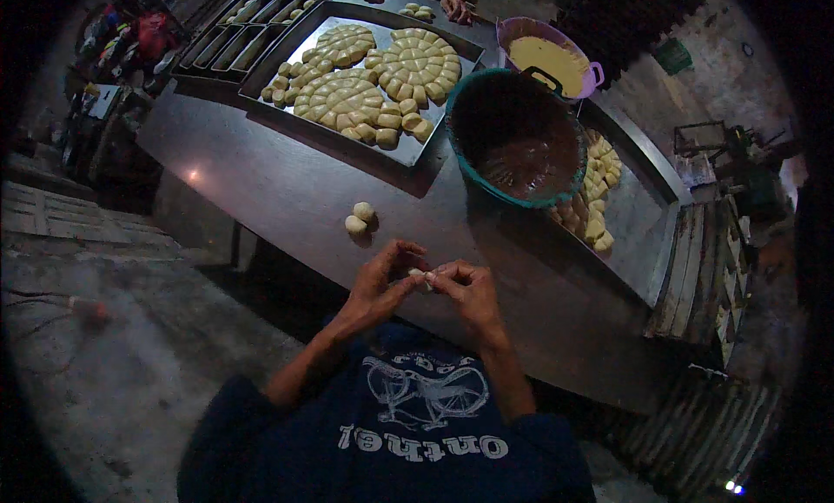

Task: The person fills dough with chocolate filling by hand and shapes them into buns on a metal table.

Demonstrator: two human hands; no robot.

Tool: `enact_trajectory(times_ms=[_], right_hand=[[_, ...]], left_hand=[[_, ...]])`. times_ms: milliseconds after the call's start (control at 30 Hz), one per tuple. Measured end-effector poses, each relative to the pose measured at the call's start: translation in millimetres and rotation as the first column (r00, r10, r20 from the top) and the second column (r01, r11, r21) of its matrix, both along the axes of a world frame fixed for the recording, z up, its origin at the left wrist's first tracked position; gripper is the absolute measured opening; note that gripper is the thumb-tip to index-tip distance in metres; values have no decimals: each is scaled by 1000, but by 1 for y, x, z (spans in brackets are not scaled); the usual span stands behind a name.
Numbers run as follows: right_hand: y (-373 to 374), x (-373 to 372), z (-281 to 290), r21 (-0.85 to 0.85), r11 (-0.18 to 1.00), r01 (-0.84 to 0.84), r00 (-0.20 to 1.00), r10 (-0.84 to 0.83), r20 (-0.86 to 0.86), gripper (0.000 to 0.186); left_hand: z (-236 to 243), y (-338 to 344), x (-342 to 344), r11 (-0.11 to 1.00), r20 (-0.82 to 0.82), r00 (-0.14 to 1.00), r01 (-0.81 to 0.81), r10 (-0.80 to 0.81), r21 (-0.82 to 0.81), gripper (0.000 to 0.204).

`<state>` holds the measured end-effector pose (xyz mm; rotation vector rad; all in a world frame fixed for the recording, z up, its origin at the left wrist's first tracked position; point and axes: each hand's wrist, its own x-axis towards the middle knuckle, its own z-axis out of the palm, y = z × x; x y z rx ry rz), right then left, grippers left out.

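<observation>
A small pale piece of dough is pinched between my two hands above the near edge of the metal table. My left hand closes its thumb and fingers on one side of it. On the other side, the thumb and fingertips of my right hand grip it too; my fingers partly cover the dough. Two round dough balls lie on the table just beyond my left hand, touching each other. To the right stands a teal-rimmed tub, its inside smeared with a brown paste.
A large tray holds shaped dough in rounds and small pieces. Behind it are dark loaf tins, some with dough. A purple basin contains something yellow. Another tray with dough lies right. Another person's hands rest at the far edge.
</observation>
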<state>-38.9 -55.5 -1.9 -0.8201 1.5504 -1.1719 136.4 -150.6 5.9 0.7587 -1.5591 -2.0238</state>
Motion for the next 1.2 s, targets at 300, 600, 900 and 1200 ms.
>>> enact_trajectory(times_ms=[300,600,900,1200], right_hand=[[-40,48,-15,-33,997,70,994,-67,90,32],[-94,66,-71,-235,967,-99,427,-172,-888,33],[-103,79,-85,-216,974,-72,501,-152,-852,28],[-246,-13,-44,-150,989,17,-28,-149,-988,33]], left_hand=[[-10,-55,23,945,-241,962,192,-128,263,75],[-30,-151,70,942,-190,935,-256,298,217,41],[-53,-168,96,873,-153,897,-344,414,346,33],[-63,-171,92,832,-122,884,-367,451,416,29]])
